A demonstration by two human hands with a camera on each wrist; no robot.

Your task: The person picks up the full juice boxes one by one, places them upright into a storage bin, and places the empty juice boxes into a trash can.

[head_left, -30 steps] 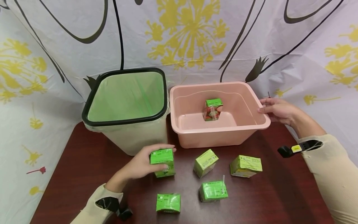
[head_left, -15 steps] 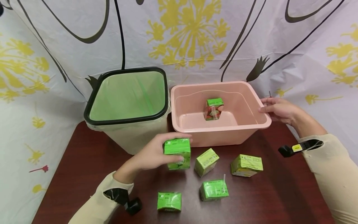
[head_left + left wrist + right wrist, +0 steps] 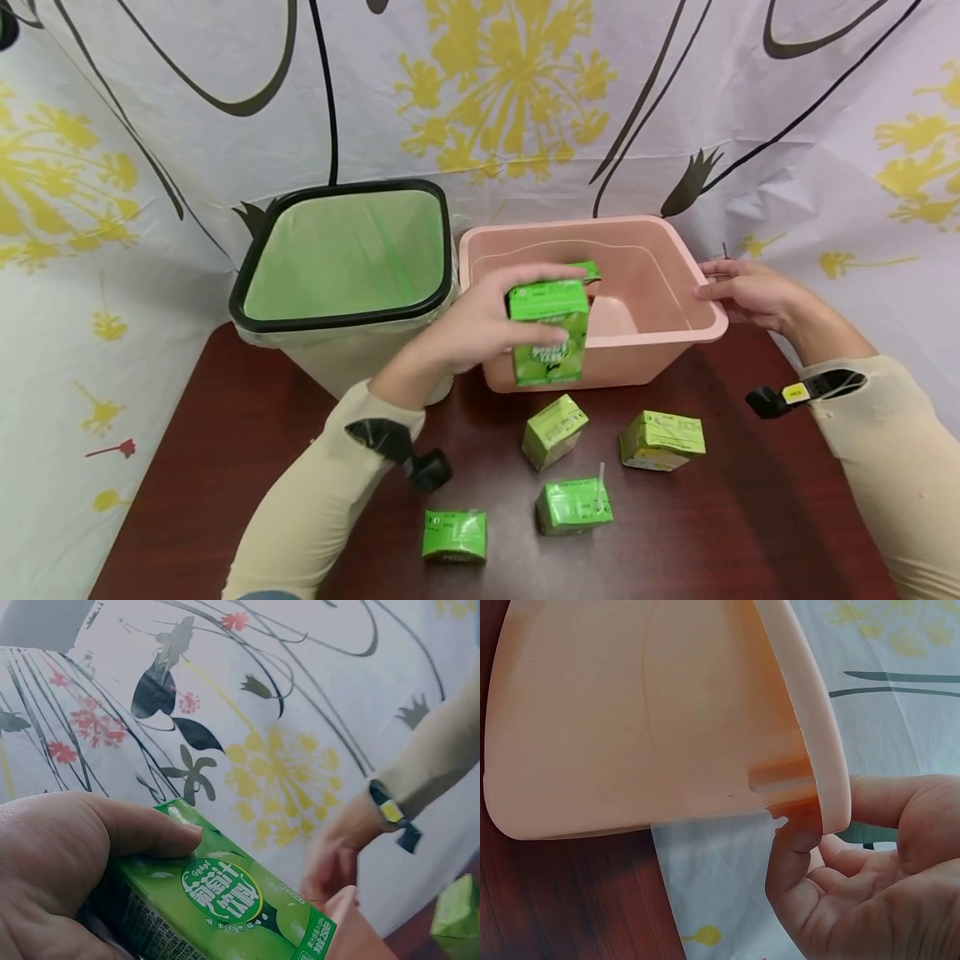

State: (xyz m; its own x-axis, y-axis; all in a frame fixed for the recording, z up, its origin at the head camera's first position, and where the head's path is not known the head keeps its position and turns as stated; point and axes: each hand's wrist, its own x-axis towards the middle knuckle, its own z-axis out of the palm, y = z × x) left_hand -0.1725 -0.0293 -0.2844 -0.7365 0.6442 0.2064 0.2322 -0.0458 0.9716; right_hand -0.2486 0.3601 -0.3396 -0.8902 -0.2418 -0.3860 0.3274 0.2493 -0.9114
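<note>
My left hand (image 3: 487,321) grips a green grape juice box (image 3: 551,342) with thumb and fingers, raised at the front rim of a pink plastic tub (image 3: 562,367). Its printed label and the thumb across it show in the left wrist view, where the juice box (image 3: 225,892) is tilted. Inside the tub, a red-and-green juice box (image 3: 588,271) is mostly hidden behind the held one. At the tub's right end my right hand (image 3: 750,296) pinches the rim; in the right wrist view the fingers (image 3: 795,847) curl under the tub's edge (image 3: 817,735).
Left of the tub stands a bin (image 3: 337,321) with a black rim and a clear liner. Several more juice boxes sit on the dark red table: two yellow-green, one (image 3: 555,433) and another (image 3: 662,440), and two bright green, one (image 3: 573,507) with a straw, one (image 3: 454,535) without.
My left hand has lifted the green juice box from the table beside the bin, moving it up and right to the tub's front rim. My right hand has stayed on the rim.
</note>
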